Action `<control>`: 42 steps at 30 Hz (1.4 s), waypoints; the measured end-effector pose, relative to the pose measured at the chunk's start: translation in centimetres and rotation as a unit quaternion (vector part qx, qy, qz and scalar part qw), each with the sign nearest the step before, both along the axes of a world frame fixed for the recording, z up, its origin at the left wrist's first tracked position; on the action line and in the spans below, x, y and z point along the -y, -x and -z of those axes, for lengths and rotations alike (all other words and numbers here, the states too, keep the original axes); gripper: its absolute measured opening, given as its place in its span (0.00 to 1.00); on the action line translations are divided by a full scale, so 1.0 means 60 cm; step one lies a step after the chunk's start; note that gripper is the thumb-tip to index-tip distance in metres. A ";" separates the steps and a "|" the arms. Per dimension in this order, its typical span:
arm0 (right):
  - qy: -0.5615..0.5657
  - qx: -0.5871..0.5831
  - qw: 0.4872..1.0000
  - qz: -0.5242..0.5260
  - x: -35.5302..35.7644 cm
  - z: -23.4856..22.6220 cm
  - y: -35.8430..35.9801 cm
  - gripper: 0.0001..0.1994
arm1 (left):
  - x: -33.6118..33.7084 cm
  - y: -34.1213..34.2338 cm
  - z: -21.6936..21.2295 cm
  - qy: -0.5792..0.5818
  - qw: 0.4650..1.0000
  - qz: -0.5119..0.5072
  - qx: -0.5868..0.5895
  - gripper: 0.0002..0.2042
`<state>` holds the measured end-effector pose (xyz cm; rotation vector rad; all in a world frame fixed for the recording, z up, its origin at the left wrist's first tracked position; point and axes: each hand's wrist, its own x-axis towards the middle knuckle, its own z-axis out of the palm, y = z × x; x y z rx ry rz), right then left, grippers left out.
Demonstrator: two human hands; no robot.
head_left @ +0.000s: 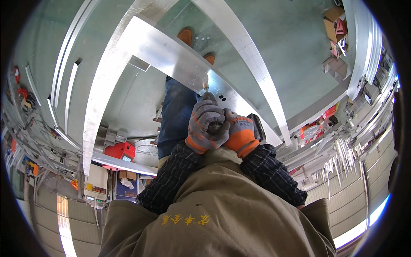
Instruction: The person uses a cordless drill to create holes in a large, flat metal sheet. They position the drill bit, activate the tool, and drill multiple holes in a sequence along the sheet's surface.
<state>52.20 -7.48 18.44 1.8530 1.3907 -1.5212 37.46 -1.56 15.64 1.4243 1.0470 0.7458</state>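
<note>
A cordless drill (208, 95) is held between both my hands, its bit pointing away from me onto a wide silver metal panel (167, 50). My left hand (204, 126), in a grey and orange glove, wraps around the drill's body with the fingers closed. My right hand (240, 132), gloved the same way, closes on the drill's grip; the black battery (258, 128) shows beside it. Two dark round holes (221, 98) sit in the panel just right of the drill's tip. Bright light glares off the metal there. Whether the bit is inside the metal cannot be made out.
Long metal beams curve past on the left (99, 103) and right (252, 55). My shoe (185, 36) shows beyond the panel. A red machine (120, 153) stands at the lower left. Cardboard boxes (336, 68) lie at the far right. Metal strips (70, 92) rest on the green floor.
</note>
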 end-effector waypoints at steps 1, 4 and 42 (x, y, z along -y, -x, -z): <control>-0.001 -0.002 1.000 0.001 -0.008 -0.004 0.001 0.24 | -0.001 0.000 0.000 -0.001 1.000 -0.004 0.001 0.15; 0.003 -0.005 1.000 -0.002 -0.047 -0.027 -0.003 0.25 | -0.007 0.000 0.001 -0.007 1.000 -0.015 0.006 0.15; -0.014 -0.024 0.998 0.060 -0.037 -0.032 -0.005 0.30 | -0.004 -0.002 -0.006 -0.001 1.000 -0.029 0.008 0.15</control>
